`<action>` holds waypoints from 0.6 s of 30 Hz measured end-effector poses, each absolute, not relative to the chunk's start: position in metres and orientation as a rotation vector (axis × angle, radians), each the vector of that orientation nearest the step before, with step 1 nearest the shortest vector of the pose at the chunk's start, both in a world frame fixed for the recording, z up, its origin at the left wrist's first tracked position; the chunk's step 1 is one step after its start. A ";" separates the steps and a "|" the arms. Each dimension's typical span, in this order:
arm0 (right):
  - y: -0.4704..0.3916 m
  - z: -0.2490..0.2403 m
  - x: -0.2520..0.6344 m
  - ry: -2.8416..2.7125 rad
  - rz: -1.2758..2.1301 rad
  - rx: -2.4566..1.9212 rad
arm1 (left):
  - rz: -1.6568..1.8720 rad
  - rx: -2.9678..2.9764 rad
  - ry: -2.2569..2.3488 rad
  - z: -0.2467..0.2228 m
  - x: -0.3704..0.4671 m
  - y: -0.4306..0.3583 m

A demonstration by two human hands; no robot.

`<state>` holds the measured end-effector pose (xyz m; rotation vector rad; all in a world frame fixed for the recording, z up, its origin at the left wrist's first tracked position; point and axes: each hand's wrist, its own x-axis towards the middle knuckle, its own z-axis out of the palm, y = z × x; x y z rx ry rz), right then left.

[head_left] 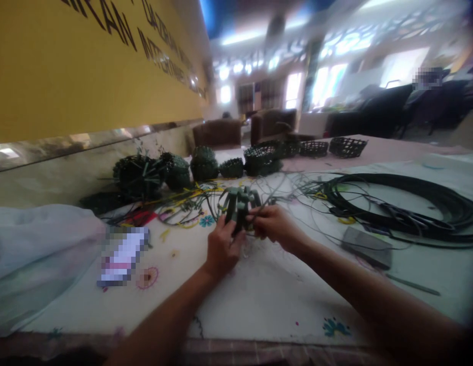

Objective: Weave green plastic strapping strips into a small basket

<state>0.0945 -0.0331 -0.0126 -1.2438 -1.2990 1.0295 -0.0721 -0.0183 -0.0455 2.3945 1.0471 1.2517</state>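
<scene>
A small, partly woven basket (240, 202) of dark green flat strips is held above the middle of the table, strip ends curling at its top. My left hand (224, 245) is closed round its near left side, fingers against the weave. At its right side, my right hand (272, 224) pinches a thin green strip (270, 197) that slants up and away to the right. The fingertips of the right hand touch the basket's edge. My hands hide the lower part of the basket.
Several finished green woven baskets (205, 163) line the table's far side. A large coil of dark strip (419, 185) lies right, near a grey block (368, 246). At left are a blurred white-violet object (125, 254) and a plastic bag (41, 264). A person (430, 101) is far right.
</scene>
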 end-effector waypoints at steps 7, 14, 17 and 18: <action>-0.034 -0.018 0.083 -1.144 0.982 -1.153 | 1.321 1.908 0.917 -0.051 -0.065 -0.014; -0.037 -0.026 0.075 -1.242 0.846 -1.084 | 1.361 1.633 0.844 -0.051 -0.063 -0.010; -0.036 -0.020 0.083 -1.366 0.868 -1.066 | 1.336 1.676 0.816 -0.051 -0.064 -0.010; -0.035 -0.018 0.085 -1.403 0.868 -1.071 | 1.329 1.702 0.807 -0.051 -0.065 -0.010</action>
